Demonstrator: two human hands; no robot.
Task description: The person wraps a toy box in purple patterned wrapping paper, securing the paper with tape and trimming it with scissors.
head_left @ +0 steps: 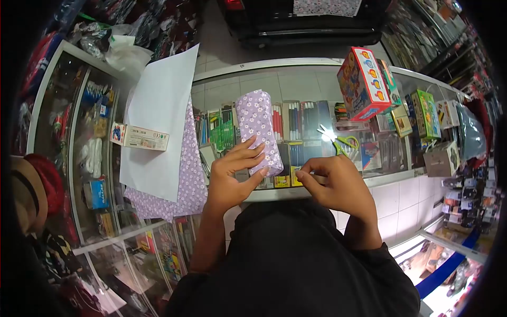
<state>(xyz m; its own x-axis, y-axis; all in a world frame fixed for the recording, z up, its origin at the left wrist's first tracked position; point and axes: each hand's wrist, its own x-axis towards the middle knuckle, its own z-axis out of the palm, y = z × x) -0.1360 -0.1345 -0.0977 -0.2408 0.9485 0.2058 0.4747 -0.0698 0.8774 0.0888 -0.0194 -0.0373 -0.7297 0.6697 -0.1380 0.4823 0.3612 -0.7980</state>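
Note:
A long package wrapped in purple flowered paper [255,116] lies on the glass counter in front of me. My left hand [235,171] grips its near end, with the fingers on its upper face and the thumb at the close edge. Just right of the package, my right hand [338,182] is raised with thumb and forefinger pinched together. Whatever may be between those fingertips is too small to make out. Beyond my right hand, green-handled scissors [348,141] rest on the glass with their blades apart.
To the left, white-backed sheets [153,100] overlap more flowered paper [193,185], with a small printed box [140,137] on top. A red toy box [364,84] and several other boxes stand on the right. Stationery shows beneath the glass counter [311,84].

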